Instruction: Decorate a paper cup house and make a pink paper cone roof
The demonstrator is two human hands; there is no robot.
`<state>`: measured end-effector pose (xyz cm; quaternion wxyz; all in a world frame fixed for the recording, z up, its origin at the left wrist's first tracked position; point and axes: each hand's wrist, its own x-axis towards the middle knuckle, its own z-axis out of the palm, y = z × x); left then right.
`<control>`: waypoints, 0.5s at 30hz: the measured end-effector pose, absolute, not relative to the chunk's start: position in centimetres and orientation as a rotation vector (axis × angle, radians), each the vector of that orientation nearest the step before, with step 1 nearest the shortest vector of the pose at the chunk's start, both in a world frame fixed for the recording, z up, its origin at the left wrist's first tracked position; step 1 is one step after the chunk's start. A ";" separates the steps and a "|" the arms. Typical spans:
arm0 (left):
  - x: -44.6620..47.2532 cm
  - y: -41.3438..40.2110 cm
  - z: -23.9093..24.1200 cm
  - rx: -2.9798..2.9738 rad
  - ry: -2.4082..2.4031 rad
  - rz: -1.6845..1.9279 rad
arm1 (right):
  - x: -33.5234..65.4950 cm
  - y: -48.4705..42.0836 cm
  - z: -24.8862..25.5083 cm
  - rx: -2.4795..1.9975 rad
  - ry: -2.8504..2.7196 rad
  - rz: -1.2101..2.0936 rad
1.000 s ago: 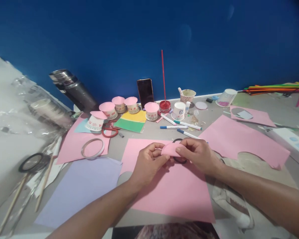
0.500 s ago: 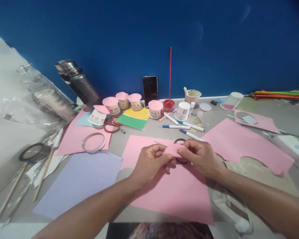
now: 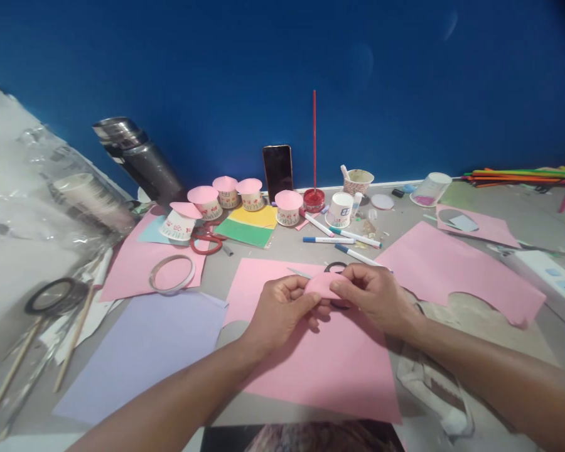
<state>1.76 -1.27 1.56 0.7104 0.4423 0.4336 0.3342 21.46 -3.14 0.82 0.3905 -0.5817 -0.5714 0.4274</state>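
Both hands pinch one small pink paper piece [image 3: 321,284] just above a large pink sheet [image 3: 320,358] lying on the table. My left hand [image 3: 282,311] grips its left edge with fingers curled. My right hand [image 3: 374,295] holds its right side between thumb and fingers. Black-handled scissors [image 3: 335,269] lie on the sheet right behind the hands, partly hidden by them.
Several paper cups with pink tops [image 3: 226,196], red scissors [image 3: 206,242], a tape roll [image 3: 172,274], markers [image 3: 327,239], a phone [image 3: 277,171] and a red pot with a stick [image 3: 313,199] lie farther back. A lilac sheet [image 3: 141,351] is at left, another pink sheet [image 3: 452,267] at right, a steel flask [image 3: 139,162] at back left.
The two hands stay together on the pink piece, with only slight finger shifts. The view has wobbled a little.
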 end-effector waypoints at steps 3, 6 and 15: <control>1.8 -1.3 1.6 0.974 0.966 0.739 | 21.4 -3.1 0.7 -1.466 -1.442 1.112; 1.7 -1.3 1.6 0.980 0.951 0.731 | 21.4 -3.2 0.8 -1.470 -1.437 1.120; 1.7 -1.3 1.2 0.966 0.941 0.704 | 21.3 -3.2 1.0 -1.493 -1.457 1.125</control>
